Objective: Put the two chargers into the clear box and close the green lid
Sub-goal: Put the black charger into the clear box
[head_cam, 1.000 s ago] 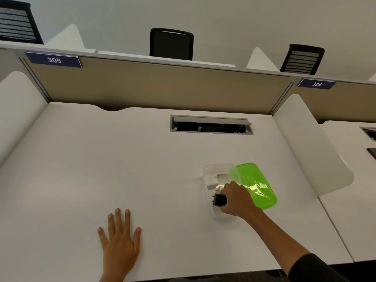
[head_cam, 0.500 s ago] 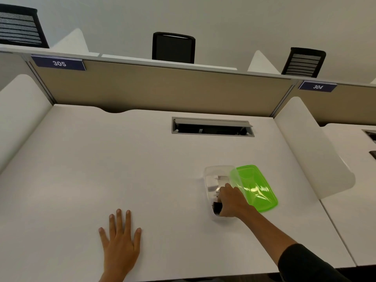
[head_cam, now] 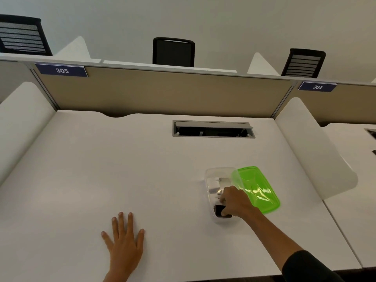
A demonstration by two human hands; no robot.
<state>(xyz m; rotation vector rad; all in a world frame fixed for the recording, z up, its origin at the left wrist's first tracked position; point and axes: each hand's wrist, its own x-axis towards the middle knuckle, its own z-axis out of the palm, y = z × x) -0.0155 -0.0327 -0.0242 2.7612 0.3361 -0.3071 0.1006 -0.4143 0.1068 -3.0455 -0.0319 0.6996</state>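
Observation:
A clear box (head_cam: 211,174) lies on the white desk, right of centre. Its green lid (head_cam: 258,188) rests tilted against the box's right side, half on the desk. A white charger (head_cam: 213,185) lies in the far end of the box. A black charger (head_cam: 219,210) is down inside the near end, with my right hand (head_cam: 236,202) reaching into the box and its fingers around it. My left hand (head_cam: 125,241) lies flat on the desk at the front, fingers spread, holding nothing.
An open cable hatch (head_cam: 213,129) is set into the desk behind the box. A beige partition (head_cam: 162,92) closes the back. White side dividers (head_cam: 313,147) flank the desk. Black chairs (head_cam: 174,50) stand beyond the partition.
My right hand has lowered the black charger from above the box's near rim down into the box. The left hand has stayed flat on the desk.

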